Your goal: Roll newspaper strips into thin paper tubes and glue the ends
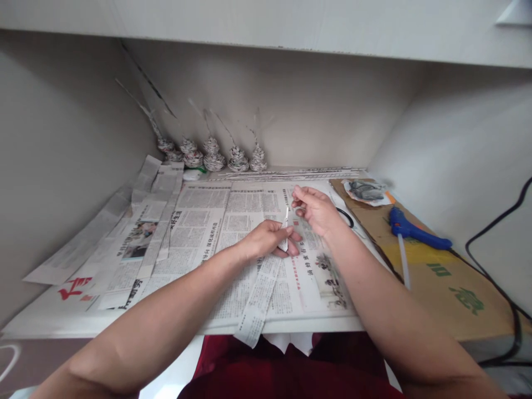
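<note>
Looking at a bench [37, 322] tucked into a nook, with an overhead panel [266, 27] above and side walls [465, 160] boxing in both ends. Covered mostly in newspaper sheets [208, 216], plus flat cardboard [477, 321] along the right. For moving around, probably best to use the space above the middle sheets. Watch the front edge [103, 332] though: got a newspaper strip [257, 305] poking past it from under the left grip [266, 238], maybe easy to snag. Wouldn't drift too far left either, with loose paper strips [166, 213] overlapping there. At the back, thin paper sticks [286, 175] lying flat. On the cardboard, a blue glue gun [418, 235] trailing a black cable [515, 327]. Also at the back, five coiled paper shapes [214, 158] in a row.

Left grip pinched onto a thin paper roll [287, 216], just over the sheets. Right grip [313, 209] near the free end, loosely curled; can't tell whether pinching anything fine. Can't tell either whether joined, roll and strip.

Handling-wise, probably next to weightless, dry, not slippery, stiffish lengthwise but easy to crush or kink. Would hold lightly mid-length, thumb against fingertips.
</note>
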Tool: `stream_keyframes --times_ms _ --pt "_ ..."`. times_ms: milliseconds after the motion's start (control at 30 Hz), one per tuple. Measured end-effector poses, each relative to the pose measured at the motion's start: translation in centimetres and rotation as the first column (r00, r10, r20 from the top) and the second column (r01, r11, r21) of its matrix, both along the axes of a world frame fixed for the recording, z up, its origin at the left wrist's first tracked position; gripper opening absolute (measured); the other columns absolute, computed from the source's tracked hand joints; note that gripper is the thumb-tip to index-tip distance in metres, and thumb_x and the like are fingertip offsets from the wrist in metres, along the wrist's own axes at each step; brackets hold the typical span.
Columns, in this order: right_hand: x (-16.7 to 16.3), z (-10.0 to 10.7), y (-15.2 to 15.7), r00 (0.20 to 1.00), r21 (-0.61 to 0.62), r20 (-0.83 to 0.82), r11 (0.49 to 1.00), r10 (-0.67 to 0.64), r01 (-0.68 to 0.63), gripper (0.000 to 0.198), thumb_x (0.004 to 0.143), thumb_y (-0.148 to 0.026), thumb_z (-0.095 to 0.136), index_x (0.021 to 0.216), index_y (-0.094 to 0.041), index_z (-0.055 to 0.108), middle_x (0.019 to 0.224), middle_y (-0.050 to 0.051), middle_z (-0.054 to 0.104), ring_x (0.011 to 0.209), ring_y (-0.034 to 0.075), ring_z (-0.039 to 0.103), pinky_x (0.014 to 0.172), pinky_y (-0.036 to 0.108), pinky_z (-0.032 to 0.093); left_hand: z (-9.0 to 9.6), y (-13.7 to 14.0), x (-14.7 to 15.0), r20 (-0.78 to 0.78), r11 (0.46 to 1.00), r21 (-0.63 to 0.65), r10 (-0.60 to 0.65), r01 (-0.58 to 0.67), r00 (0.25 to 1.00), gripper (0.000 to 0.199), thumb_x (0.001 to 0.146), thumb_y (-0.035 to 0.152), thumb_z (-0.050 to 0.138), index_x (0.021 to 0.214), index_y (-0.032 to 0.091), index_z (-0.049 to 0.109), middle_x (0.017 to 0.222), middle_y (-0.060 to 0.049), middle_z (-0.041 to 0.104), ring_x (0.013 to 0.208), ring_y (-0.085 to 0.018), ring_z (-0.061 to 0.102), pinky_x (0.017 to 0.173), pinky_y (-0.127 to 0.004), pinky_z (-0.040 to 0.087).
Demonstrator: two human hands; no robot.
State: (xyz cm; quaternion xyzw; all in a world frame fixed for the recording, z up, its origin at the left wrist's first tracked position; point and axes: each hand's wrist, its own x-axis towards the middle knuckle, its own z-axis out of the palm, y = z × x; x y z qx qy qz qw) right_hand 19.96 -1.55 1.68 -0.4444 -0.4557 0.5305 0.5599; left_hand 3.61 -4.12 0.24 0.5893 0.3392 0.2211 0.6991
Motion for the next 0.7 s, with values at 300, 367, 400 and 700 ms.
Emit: stream_keyframes --times_ms 300,367,400,700 --pt "-0.1 -0.1 -0.2 0.992 -0.041 0.032 0.991 0.125 -0.124 0.026 0.061 -0.038 0.078 0.070 -0.017 0.066 0.066 -0.001 0.057 0.059 0.009 0.050 0.047 0.020 0.034 0.1 0.1 -0.2 0.054 0.999 -0.043 -0.007 0.009 0.998 0.040 0.082 0.046 0.055 0.090 0.009 0.066 0.072 -0.012 0.069 0.076 -0.020 0.067 0.070 -0.035 0.054" --pt "0.4 -0.1 0.1 0.997 -0.027 -0.049 0.998 0.060 -0.061 0.025 0.063 -0.039 0.077 0.069 -0.018 0.065 0.067 -0.001 0.057 0.061 0.009 0.051 0.046 0.019 0.034 0.2 0.1 -0.2 0.059 0.997 -0.063 -0.033 0.037 0.998 0.040 0.082 0.046 0.055 0.090 0.008 0.067 0.073 -0.013 0.069 0.075 -0.020 0.067 0.071 -0.034 0.054" --pt "0.6 0.0 0.1 0.996 -0.031 -0.057 0.998 0.062 -0.063 0.025 0.065 -0.039 0.076 0.070 -0.018 0.066 0.070 0.000 0.059 0.063 0.010 0.052 0.046 0.019 0.035 0.2 0.0 -0.2 0.060 0.997 -0.070 -0.038 0.042 0.998 0.041 0.083 0.045 0.055 0.091 0.007 0.067 0.074 -0.013 0.069 0.075 -0.020 0.067 0.071 -0.034 0.054" --pt "-0.2 -0.1 -0.6 0.922 -0.166 -0.105 0.908 0.373 -0.386 0.022 0.066 -0.029 0.075 0.084 -0.017 0.071 0.066 0.001 0.062 0.052 0.011 0.052 0.047 0.023 0.041 0.1 0.2 -0.3 0.102 0.997 -0.074 -0.016 0.023 0.995 0.042 0.082 0.047 0.055 0.093 0.008 0.066 0.071 -0.013 0.069 0.072 -0.020 0.067 0.069 -0.035 0.054"
